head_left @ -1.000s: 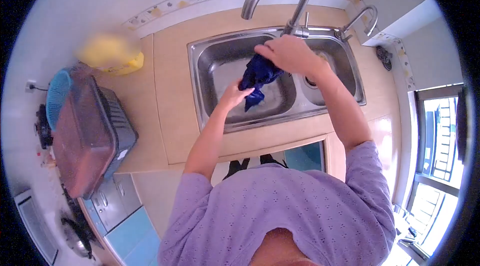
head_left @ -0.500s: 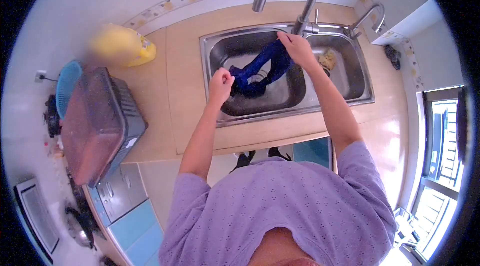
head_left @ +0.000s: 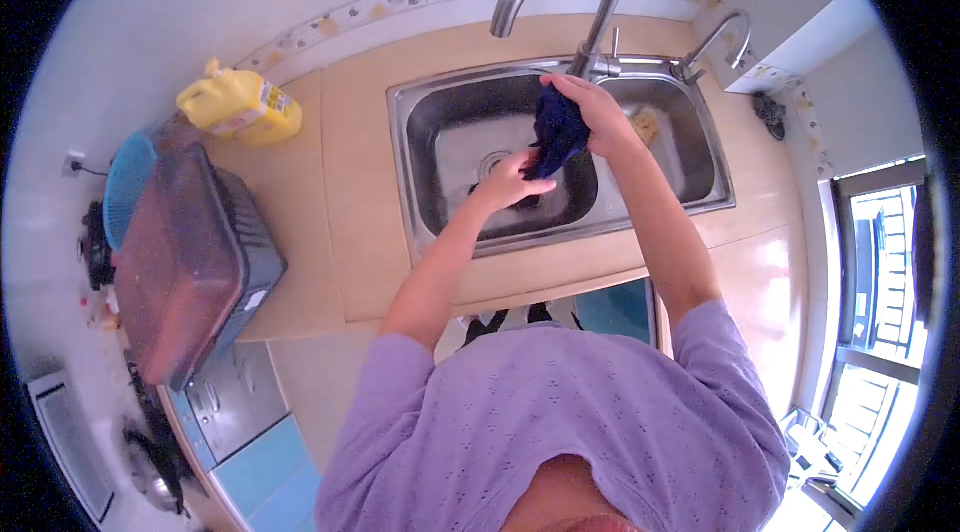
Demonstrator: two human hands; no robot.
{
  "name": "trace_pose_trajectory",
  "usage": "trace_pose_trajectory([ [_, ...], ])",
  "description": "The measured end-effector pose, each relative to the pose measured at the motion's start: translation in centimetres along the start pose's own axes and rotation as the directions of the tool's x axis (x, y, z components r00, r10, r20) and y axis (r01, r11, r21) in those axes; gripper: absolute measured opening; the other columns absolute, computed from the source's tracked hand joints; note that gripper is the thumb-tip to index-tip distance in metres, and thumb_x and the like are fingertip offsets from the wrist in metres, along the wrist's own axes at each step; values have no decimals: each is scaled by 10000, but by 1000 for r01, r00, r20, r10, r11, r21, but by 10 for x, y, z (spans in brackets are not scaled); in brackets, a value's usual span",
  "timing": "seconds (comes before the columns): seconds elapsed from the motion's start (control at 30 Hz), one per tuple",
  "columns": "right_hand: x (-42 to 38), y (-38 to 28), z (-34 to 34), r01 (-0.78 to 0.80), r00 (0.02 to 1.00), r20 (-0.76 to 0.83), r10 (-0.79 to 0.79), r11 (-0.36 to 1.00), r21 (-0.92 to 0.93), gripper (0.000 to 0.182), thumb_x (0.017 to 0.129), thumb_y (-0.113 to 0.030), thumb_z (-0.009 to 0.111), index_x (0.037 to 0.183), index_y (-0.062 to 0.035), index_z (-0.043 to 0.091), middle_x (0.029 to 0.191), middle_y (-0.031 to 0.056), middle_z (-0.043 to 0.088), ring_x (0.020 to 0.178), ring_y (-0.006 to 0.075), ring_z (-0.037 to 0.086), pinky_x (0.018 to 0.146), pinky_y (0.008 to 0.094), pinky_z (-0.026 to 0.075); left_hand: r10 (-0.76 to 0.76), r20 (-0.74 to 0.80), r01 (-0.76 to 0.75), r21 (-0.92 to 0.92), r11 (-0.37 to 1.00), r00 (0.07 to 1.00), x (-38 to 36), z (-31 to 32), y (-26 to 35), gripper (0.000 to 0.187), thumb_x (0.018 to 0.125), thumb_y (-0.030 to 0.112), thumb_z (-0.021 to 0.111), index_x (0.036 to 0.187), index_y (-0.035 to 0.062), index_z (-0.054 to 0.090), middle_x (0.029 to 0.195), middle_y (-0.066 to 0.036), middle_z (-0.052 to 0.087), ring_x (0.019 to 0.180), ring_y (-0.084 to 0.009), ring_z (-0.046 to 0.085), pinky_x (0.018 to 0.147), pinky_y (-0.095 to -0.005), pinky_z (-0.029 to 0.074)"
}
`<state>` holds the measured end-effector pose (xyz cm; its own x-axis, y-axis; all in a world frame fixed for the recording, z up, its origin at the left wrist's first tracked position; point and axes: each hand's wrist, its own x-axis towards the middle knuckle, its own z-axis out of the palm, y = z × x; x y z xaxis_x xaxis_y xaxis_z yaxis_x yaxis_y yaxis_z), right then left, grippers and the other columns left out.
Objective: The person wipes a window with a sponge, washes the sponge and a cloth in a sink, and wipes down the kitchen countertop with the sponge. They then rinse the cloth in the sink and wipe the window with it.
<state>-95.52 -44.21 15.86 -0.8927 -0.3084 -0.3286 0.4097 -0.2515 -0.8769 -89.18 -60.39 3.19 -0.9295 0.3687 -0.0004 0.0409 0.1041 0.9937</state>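
A dark blue cloth [head_left: 558, 135] hangs bunched between my two hands over the left basin of the steel sink [head_left: 412, 222]. My right hand [head_left: 597, 117] grips its upper end, just in front of the faucet base. Lower down and to the left, my left hand [head_left: 512, 182] is closed round the lower part, thumb on the near side. A dark bit of cloth also shows below the left fingers. Behind the left wrist lies the round drain [head_left: 492, 164]. The tall curved faucet [head_left: 590, 7] arches above the basin.
A yellowish clump [head_left: 645, 127] lies in the right basin. On the counter [head_left: 365, 162] stand a yellow jug [head_left: 245, 112], a dark plastic bin [head_left: 245, 222] and a blue basket [head_left: 130, 187]. A smaller tap [head_left: 740, 37] rises at the right, with a dark object [head_left: 769, 116] near the wall.
The cloth was stretched in a loop across the left basin and is now gathered into a compact bunch. My left hand has moved right, close to my right hand.
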Motion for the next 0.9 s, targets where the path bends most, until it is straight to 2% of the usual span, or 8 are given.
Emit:
trace_pose_trajectory([
  [0.37, 16, 57, -61, 15, 992, -129, -2, 995, 101, 352, 882, -52, 519, 1231, -62, 479, 948, 64, 600, 801, 152, 601, 659, 293, 512, -95, -455, 270, 338, 902, 885, -18, -26, -11, 263, 799, 290, 640, 855, 33, 641, 727, -144, 645, 681, -287, 624, 637, -370, 478],
  [0.53, 13, 100, -75, -38, 969, -244, -42, 949, -314, 392, 833, -30, 532, 1219, -67, 475, 916, 90, 598, 762, 157, 608, 574, 283, 510, -87, -512, 352, 450, 821, 855, -34, -32, -31, 305, 872, 311, 556, 938, 15, 590, 861, -198, 635, 804, -308, 613, 706, -391, 461],
  [0.57, 3, 98, -74, -67, 989, -149, -20, 830, -553, 439, 788, -106, 594, 1208, -74, 471, 891, 137, 625, 775, 214, 636, 598, 341, 523, -138, -493, 284, 236, 929, 859, -35, -32, -43, 310, 896, 302, 533, 962, 0, 551, 838, -152, 618, 780, -219, 584, 700, -347, 450],
  [0.6, 7, 115, -79, -11, 987, -33, -156, 144, -989, 448, 732, -171, 634, 1151, -75, 507, 889, 187, 639, 807, 286, 646, 647, 417, 524, -173, -427, 257, 148, 955, 888, -37, -30, -26, 291, 908, 292, 518, 943, 4, 539, 758, -69, 566, 721, -149, 519, 663, -305, 433],
  [0.63, -16, 92, -56, -25, 1000, -25, 18, -24, -999, 418, 687, -209, 647, 1068, -68, 548, 894, 201, 640, 843, 347, 633, 715, 463, 511, -83, -348, 154, 183, 971, 934, -34, -30, -21, 264, 903, 270, 529, 925, 7, 546, 740, -44, 547, 701, -133, 500, 644, -287, 425],
  [0.73, -15, 121, -46, 357, 913, 315, -260, 134, -925, 501, 611, -118, 656, 1089, -15, 545, 1197, 172, 529, 1077, 305, 520, 842, 395, 468, -40, 14, 34, 292, 956, 999, -23, -19, 16, 170, 865, 182, 587, 865, 13, 571, 720, -8, 547, 663, -93, 484, 604, -253, 409],
  [0.8, -17, 121, -31, 501, 864, 420, -278, 567, -654, 497, 621, -133, 658, 1095, -25, 556, 1067, 162, 596, 931, 305, 568, 785, 376, 474, -38, 153, -10, 298, 955, 988, -12, -13, 49, 99, 820, 103, 634, 819, 7, 609, 681, 1, 565, 631, -68, 501, 578, -229, 412],
  [0.9, -20, 109, -27, 434, 899, 377, -224, 571, -696, 276, 683, -163, 650, 923, -29, 629, 798, 159, 626, 741, 304, 595, 712, 399, 468, -29, 112, -9, 324, 946, 993, -2, -32, 80, 104, 808, 88, 652, 835, 1, 600, 713, -2, 583, 658, -61, 519, 594, -211, 420],
])
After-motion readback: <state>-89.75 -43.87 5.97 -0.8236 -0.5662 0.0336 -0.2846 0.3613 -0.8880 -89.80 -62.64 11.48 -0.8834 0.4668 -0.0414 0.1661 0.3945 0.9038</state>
